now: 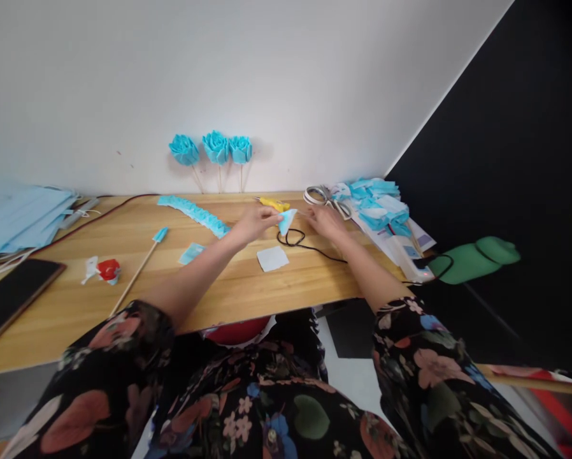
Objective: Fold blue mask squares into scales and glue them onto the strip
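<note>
Piece: blue/white scrap (286, 221), folded to approx. a cone, btwn the hands, above tabletop (248, 290); thin, soft, edges uneven.
L hand (252, 226): pinching piece at its L edge.
R hand (327, 222): fingertips bunched near piece; faint strand btwn, can't tell if gripped.
Fold risk: L pinch covers only an edge, so a tug from R could prob. slip it or open the fold.
Cord (309, 246): loops just below piece; a wrist dragging it could pull yellow tool (275, 204).
Tool risk: lies v. close behind piece; tip, if hot, might scorch cloth or fingers.
</note>
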Tool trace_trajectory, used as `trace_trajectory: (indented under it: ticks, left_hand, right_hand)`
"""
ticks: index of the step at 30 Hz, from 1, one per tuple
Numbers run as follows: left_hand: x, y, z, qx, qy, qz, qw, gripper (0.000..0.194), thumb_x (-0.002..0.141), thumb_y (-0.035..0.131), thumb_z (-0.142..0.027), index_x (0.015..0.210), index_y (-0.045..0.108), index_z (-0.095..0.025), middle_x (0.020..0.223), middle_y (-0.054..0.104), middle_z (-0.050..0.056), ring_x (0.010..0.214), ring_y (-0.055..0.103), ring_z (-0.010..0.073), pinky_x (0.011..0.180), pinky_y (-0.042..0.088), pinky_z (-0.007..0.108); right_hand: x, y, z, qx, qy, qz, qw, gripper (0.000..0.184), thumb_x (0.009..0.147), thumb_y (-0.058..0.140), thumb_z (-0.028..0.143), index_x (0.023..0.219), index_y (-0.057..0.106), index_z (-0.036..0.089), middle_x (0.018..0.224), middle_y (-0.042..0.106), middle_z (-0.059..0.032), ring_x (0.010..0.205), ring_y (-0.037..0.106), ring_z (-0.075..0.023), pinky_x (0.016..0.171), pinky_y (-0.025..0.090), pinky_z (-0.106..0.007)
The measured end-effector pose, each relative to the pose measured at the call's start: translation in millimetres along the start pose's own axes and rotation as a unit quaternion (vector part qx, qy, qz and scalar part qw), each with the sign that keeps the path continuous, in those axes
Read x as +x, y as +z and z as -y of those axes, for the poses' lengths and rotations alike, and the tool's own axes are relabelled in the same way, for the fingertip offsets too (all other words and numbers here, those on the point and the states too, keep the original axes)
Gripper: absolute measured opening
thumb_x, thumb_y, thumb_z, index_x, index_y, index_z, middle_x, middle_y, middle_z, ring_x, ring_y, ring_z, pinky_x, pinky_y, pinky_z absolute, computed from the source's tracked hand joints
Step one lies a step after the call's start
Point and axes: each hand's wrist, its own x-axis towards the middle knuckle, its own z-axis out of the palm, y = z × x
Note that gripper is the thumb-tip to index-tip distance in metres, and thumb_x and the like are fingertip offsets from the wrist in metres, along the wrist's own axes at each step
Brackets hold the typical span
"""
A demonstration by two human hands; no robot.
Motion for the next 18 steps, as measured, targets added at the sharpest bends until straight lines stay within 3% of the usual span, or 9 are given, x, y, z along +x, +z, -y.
trace_trajectory:
  ticks: [4,7,13,18]
  left_hand:
    - [37,41.8,6,0.228,0.021,0.015,0.973,0.02,0.093,0.059,-0.026,0.086,0.075,-0.015,0.092,0.076,0.005,0.083,0.066,0.0182,0.076,0.047,0.028]
    - [43,59.7,13,0.283,0.015,0.017,0.959,0.021,0.094,0.059,-0.026,0.086,0.075,-0.015,0.085,0.075,0.007,0.081,0.067,0.021,0.074,0.046,0.03]
    - [32,74.5,26,0.361,0.032,0.004,0.932,0.022,0.094,0.058,-0.023,0.08,0.073,-0.015,0.094,0.075,0.014,0.094,0.067,0.0276,0.087,0.046,0.038]
    - [26,77.6,34,0.383,0.07,0.026,0.921,0.021,0.095,0.057,-0.021,0.081,0.073,-0.018,0.093,0.076,0.009,0.096,0.067,0.0242,0.102,0.043,0.04]
  right_hand:
    - [7,10,-3,0.009,-0.003,0.002,1.0,0.026,0.097,0.058,0.03,0.116,0.069,0.015,0.114,0.077,-0.0142,0.104,0.071,-0.0282,0.085,0.051,-0.035]
    - [10,16,-10,0.01,0.0,0.003,1.0,0.022,0.098,0.057,0.03,0.11,0.069,0.016,0.111,0.077,-0.0121,0.101,0.071,-0.0255,0.08,0.05,-0.032]
    - [11,15,-19,-0.003,-0.018,0.014,1.0,0.018,0.097,0.057,0.03,0.101,0.071,0.019,0.104,0.078,-0.0099,0.095,0.071,-0.024,0.076,0.046,-0.03]
    - [-2,0,-24,-0.016,-0.03,0.04,0.999,0.013,0.091,0.062,0.027,0.096,0.071,0.019,0.099,0.079,-0.0082,0.089,0.07,-0.023,0.068,0.04,-0.029]
